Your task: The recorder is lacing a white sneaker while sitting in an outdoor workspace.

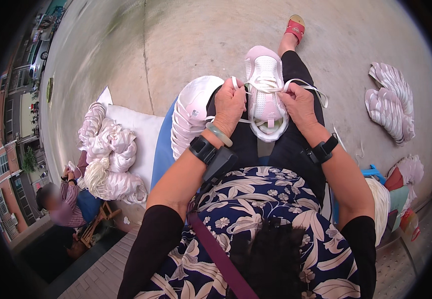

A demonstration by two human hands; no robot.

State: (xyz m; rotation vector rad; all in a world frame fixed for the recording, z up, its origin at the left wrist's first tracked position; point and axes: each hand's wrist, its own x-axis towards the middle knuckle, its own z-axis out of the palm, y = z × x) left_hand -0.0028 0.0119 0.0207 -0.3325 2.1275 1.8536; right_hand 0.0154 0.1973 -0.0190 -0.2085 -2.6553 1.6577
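A pink-and-white sneaker upper [267, 67] lies across my lap, toe pointing away from me, with white lace threaded over its tongue. At its left side my left hand [230, 105] pinches one white lace [235, 83] between thumb and fingers. My right hand [300, 107] grips the lace's other end close to the eyelets on the right, and a loose loop [320, 95] hangs beyond it. Beside my left hand sits a fanned stack of similar uppers [185, 117].
Bundled uppers [114, 144] lie on a white sheet [144, 124] to the left. More stacked uppers [391, 107] rest on the concrete floor [196, 35] at right. White laces [377, 199] hang at lower right. Another person [71, 202] sits working at far left.
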